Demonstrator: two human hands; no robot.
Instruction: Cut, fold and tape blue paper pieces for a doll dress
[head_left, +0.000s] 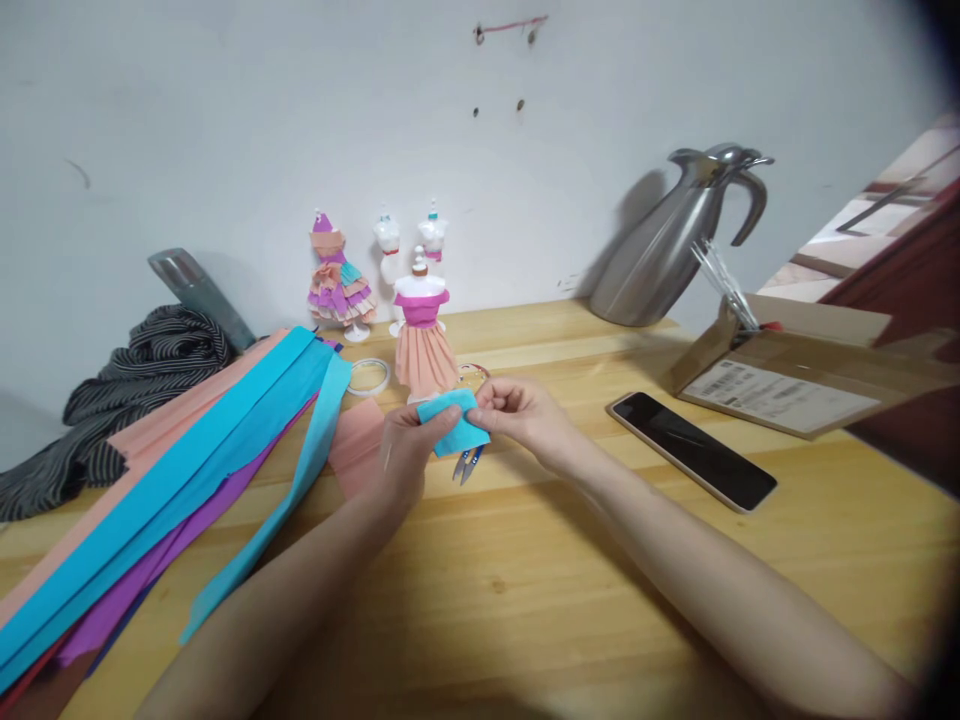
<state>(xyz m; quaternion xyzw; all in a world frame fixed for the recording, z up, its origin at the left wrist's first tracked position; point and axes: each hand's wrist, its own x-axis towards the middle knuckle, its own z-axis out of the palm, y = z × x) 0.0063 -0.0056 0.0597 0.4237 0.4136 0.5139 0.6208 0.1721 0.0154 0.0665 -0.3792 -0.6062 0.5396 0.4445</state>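
A small piece of blue crepe paper (pixel 460 432) is stretched between my hands above the table. My left hand (pixel 409 445) pinches its left side with the thumb on top. At its right edge, my right hand (pixel 521 415) grips it between thumb and fingers. Just below the paper lie thread snips (pixel 468 465), their handles partly hidden. Behind my hands stands a mini dress form (pixel 421 330) in a magenta top and pleated peach skirt. A peach crepe paper piece (pixel 356 440) lies by my left hand.
Long crepe paper strips (pixel 187 500) cover the left side. A tape roll (pixel 369 377), a decorated dress form (pixel 339 285) and two white ones stand or lie behind. On the right are a phone (pixel 694 450), a cardboard box (pixel 795 375) and a steel jug (pixel 660 245).
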